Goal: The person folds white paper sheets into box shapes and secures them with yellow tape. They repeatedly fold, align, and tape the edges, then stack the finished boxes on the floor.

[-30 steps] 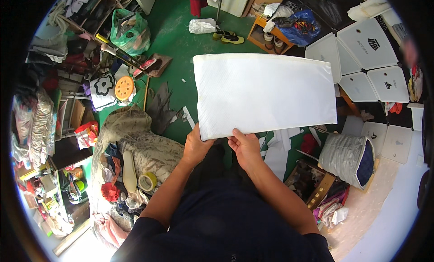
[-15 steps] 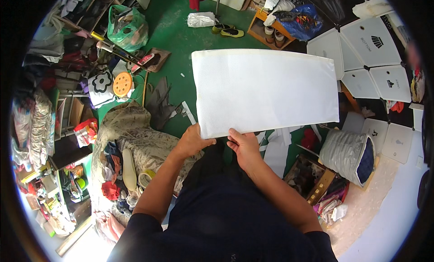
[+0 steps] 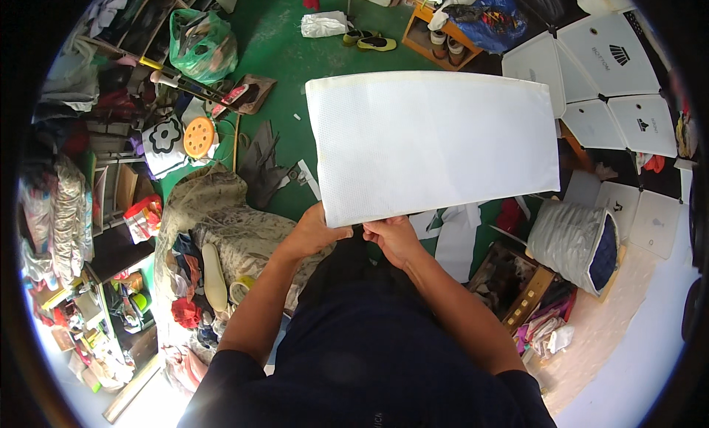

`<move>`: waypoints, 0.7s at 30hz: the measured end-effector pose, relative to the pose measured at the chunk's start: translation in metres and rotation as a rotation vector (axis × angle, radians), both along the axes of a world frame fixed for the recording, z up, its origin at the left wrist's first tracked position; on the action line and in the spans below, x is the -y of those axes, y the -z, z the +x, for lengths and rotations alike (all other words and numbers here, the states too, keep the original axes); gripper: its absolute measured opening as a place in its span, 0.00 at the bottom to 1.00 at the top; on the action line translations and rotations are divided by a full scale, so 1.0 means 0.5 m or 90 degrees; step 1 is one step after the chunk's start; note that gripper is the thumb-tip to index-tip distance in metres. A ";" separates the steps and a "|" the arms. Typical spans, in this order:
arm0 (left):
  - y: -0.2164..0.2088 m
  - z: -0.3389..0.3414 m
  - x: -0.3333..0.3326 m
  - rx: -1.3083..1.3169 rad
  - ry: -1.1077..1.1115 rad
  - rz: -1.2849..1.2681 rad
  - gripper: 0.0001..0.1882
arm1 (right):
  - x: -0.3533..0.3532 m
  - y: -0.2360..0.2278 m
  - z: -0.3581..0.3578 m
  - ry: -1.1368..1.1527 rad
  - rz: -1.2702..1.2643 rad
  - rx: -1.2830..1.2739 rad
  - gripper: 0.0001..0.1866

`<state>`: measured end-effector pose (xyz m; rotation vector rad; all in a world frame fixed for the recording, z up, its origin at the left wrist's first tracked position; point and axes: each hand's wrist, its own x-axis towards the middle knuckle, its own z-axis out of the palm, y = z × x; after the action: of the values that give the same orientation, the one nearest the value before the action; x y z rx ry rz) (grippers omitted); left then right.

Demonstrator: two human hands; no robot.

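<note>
A large white rectangular panel (image 3: 436, 144), finely textured along its left side, spreads out in front of me above the floor. At its lower left corner, my left hand (image 3: 309, 232) is closed on the edge, thumb pointing right and the other fingers mostly hidden. Just to the right, my right hand (image 3: 395, 237) pinches the lower edge with its fingers bent. The panel's underside is out of sight.
A camouflage cloth (image 3: 214, 206) covers a heap at left. White cut sheets (image 3: 454, 243) lie on the green floor beyond my right forearm. A silver padded bag (image 3: 565, 240) and white cabinet panels (image 3: 609, 55) stand at right; an orange round stool top (image 3: 199, 137) is at left.
The panel has shifted slightly up and to the left at its far edge. My right hand has slid a little left, its thumb dropping from the panel's face to the lower edge.
</note>
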<state>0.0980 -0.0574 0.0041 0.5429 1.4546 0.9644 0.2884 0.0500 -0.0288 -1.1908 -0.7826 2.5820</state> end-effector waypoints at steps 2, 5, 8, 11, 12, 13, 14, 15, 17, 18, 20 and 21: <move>-0.003 -0.002 0.002 0.059 -0.031 0.034 0.27 | -0.002 0.004 0.000 -0.009 0.010 -0.002 0.09; -0.022 0.000 -0.007 0.105 -0.081 0.032 0.29 | -0.004 -0.005 -0.007 -0.009 0.022 0.022 0.09; -0.018 0.020 -0.013 0.088 -0.147 -0.005 0.29 | -0.015 -0.025 -0.007 -0.024 0.018 0.055 0.09; -0.010 0.040 -0.020 0.094 -0.215 -0.003 0.27 | -0.021 -0.027 0.000 -0.048 0.007 0.051 0.08; -0.008 0.045 -0.022 0.104 -0.237 0.005 0.27 | -0.020 -0.026 0.004 -0.050 -0.003 0.048 0.08; -0.011 0.047 -0.025 0.108 -0.250 -0.001 0.25 | -0.019 -0.023 0.005 -0.053 -0.013 0.043 0.08; -0.016 0.048 -0.028 0.113 -0.263 -0.006 0.23 | -0.019 -0.021 0.007 -0.056 -0.023 0.038 0.07; -0.019 0.048 -0.031 0.117 -0.276 -0.012 0.21 | -0.020 -0.018 0.009 -0.060 -0.025 0.033 0.07; -0.016 0.046 -0.032 0.113 -0.274 -0.021 0.23 | -0.021 -0.017 0.011 -0.069 -0.032 0.021 0.06; -0.015 0.045 -0.033 0.111 -0.273 -0.025 0.24 | -0.021 -0.016 0.011 -0.069 -0.037 0.016 0.06; -0.015 0.045 -0.036 0.125 -0.285 -0.014 0.23 | -0.021 -0.016 0.011 -0.068 -0.046 0.007 0.06; -0.015 0.045 -0.036 0.132 -0.291 -0.008 0.23 | -0.022 -0.016 0.010 -0.068 -0.049 0.003 0.06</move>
<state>0.1205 -0.0393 0.0116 0.0917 1.4214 1.3253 0.2933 0.0608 -0.0208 -1.2071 -0.7742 2.7192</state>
